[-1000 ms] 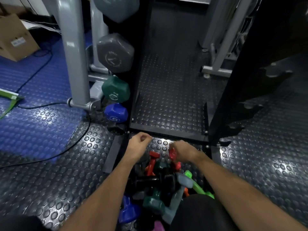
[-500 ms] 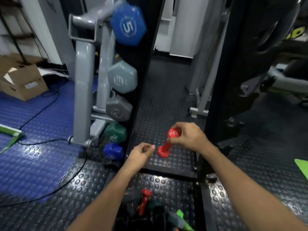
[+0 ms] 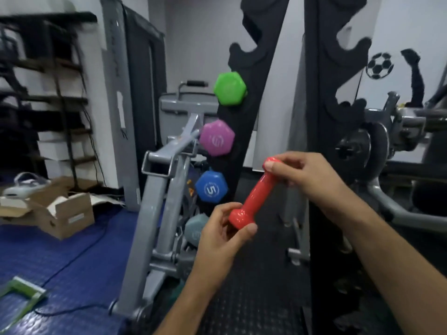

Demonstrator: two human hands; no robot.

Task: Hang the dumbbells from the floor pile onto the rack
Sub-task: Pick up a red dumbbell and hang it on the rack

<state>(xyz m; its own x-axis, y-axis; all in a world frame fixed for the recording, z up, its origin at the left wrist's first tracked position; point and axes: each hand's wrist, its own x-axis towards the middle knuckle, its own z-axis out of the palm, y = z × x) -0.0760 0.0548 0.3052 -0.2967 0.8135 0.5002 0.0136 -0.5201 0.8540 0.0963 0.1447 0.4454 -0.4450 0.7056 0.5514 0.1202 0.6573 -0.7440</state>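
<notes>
Both hands are gripping one red dumbbell (image 3: 254,197), held tilted in the air between the rack uprights. Right hand (image 3: 307,175) is pinching the upper head, fingers curled round it. Left hand (image 3: 222,235) is cupping the lower head, thumb under it and fingers behind. Neither hand is free.

Step in hand, as I read it: carrying it up to a free pair of notches on the black rack (image 3: 251,61). Doing it well means levelling the bar first, since it is sitting diagonal. Then I'd aim the handle at matching notches on both uprights, with the heads ending up outside them. Let go only once both sides are seated. The empty scalloped notches are sitting above the hands, on the left upright and on the right upright (image 3: 338,68).

Already hanging up and left of the left hand: a green dumbbell (image 3: 229,88), a purple dumbbell (image 3: 217,137), a blue dumbbell (image 3: 211,187) and a grey dumbbell (image 3: 197,229) just beside the left fingers.

The floor pile is not showing here.

Below the hands is black studded rubber flooring (image 3: 254,298). Blue matting (image 3: 63,257) is lying far left, carrying an open cardboard box (image 3: 60,213) and a black cable (image 3: 79,252). A grey machine frame (image 3: 159,213) is standing left of the left hand. A weight machine (image 3: 370,146) is sitting right of the right hand.
</notes>
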